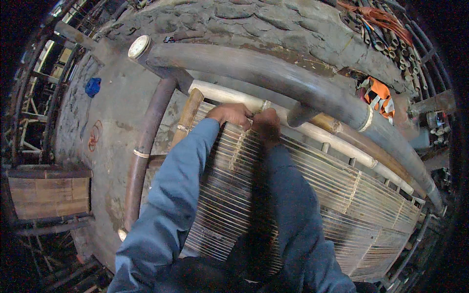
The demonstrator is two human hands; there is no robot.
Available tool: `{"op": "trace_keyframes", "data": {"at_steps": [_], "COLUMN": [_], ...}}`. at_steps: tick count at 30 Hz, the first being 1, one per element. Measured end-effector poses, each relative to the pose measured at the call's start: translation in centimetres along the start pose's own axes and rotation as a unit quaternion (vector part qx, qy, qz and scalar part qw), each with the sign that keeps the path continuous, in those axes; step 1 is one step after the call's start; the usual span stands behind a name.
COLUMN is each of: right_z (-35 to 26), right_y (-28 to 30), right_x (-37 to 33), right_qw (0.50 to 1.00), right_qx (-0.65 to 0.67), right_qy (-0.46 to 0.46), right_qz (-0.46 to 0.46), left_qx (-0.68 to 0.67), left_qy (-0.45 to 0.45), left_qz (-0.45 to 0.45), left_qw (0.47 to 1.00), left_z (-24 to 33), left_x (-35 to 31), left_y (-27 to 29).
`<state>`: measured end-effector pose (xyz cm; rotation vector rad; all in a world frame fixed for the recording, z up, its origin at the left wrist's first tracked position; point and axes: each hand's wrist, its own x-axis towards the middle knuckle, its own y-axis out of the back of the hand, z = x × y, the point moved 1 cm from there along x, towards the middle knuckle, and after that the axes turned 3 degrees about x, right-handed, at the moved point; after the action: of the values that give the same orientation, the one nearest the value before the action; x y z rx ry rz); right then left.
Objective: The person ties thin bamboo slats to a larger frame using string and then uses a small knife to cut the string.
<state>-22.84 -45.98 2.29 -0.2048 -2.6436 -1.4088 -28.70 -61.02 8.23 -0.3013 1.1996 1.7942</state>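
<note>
A bamboo slat panel (312, 168) of thin pale strips lies in front of me, crossed by woven bindings. At its far edge runs a pale bamboo pole (337, 141). My left hand (230, 115) is closed at this edge, its fingers bent toward the binding line. Close beside it on the right, my right hand (267, 126) is closed too, fingertips pinched near the pole. What the fingers hold is hidden or too thin to make out. A short brown bamboo piece (188, 116) borders the panel left of my left hand.
Thick dark bamboo (234, 63) arches beyond the panel as part of the frame, and a bamboo post (146, 146) stands at left. A blue object (93, 87) lies on the concrete floor (111, 112). Orange-and-grey cloth (380, 97) and bundled poles (400, 61) are at far right.
</note>
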Motion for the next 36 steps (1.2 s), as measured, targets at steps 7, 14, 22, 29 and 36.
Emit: {"op": "trace_keyframes", "data": {"at_steps": [7,14,22,29,36], "right_z": [2.1,3.9,2.9,2.5,2.3], "right_y": [5.9,2.8,4.7,5.4,7.8], "right_x": [-1.3,-0.5,-2.5,-7.3,-8.8], "right_qw": [0.928,0.835,0.794,0.616,0.973], "right_qx": [0.298,0.493,0.549,0.717,0.073], "right_qy": [0.209,0.14,-0.038,-0.316,-0.167], "right_qz": [-0.083,-0.2,-0.259,-0.081,0.141], "left_qx": [-0.079,-0.039,-0.129,-0.285,-0.297], "left_qy": [-0.008,-0.046,-0.027,-0.07,-0.042], "left_qz": [-0.1,-0.139,-0.024,0.156,0.22], "left_qw": [0.992,0.989,0.991,0.943,0.928], "left_z": [-0.8,-0.3,-3.0,-1.9,-1.4], "left_x": [1.3,2.6,3.1,0.7,0.7], "left_y": [0.7,0.7,0.1,-2.6,-3.3]}}
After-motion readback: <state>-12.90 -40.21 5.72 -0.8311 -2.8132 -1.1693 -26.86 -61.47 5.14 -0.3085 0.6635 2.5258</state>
